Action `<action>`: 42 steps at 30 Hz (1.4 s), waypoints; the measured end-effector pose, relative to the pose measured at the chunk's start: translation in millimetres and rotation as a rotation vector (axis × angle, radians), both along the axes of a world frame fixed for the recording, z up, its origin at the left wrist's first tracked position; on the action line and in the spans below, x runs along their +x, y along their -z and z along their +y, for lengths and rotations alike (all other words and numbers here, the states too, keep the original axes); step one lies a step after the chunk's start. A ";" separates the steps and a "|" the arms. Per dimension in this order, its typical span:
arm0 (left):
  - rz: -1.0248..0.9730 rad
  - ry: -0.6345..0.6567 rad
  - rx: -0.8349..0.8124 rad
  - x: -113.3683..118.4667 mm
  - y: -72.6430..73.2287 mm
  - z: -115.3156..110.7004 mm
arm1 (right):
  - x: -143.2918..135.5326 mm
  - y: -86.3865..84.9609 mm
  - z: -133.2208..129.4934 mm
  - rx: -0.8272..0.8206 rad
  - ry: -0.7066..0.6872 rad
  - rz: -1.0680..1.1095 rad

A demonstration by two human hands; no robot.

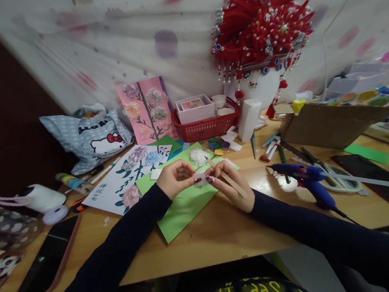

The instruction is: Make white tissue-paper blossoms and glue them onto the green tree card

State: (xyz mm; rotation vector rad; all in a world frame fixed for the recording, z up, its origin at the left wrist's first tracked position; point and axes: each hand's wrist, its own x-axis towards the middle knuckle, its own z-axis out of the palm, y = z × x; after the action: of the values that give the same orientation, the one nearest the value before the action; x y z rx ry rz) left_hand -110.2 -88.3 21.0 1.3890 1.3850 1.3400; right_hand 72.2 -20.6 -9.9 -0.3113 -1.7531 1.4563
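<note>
My left hand and my right hand meet above a light green sheet. Between their fingertips they pinch a small, whitish, translucent piece, perhaps thin paper or a petal. A slim beige tool also lies in my right hand, its dark tip pointing up and left; its exact kind is unclear. Just beyond my fingers, a fluffy white flower rests on the green sheet. To the left is a white sheet decorated with pastel flowers and dark leaves.
On the right lie a blue glue gun, scissors and brushes. A red basket stands behind, beside a white roll. At left are a phone and a checked bag. A beaded red headdress towers at the back.
</note>
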 end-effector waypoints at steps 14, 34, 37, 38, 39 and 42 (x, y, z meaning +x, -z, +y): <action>-0.150 0.131 -0.103 7.5 3.8 -0.8 | 1.6 -10.0 -10.9 -0.113 -0.020 0.112; -0.081 0.164 -0.041 22.7 -0.6 -13.1 | 10.7 -12.2 -23.8 -0.003 -0.064 0.133; -0.063 0.193 -0.031 23.8 0.8 -13.9 | 10.2 -10.9 -25.8 -0.071 -0.119 0.115; -0.056 0.197 -0.029 23.7 1.1 -13.9 | 10.2 -10.5 -26.1 -0.089 -0.133 0.109; -0.049 0.199 -0.026 23.6 1.2 -14.0 | 10.3 -10.2 -26.2 -0.107 -0.142 0.106; -0.021 0.194 -0.016 23.1 1.3 -14.3 | 10.5 -10.1 -25.6 -0.156 -0.160 0.105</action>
State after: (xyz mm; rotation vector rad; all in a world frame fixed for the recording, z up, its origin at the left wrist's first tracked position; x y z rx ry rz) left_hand -87.1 -102.6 19.7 1.4549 1.2105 1.2111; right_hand 82.8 -46.2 0.2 -0.1749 -1.6140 1.6974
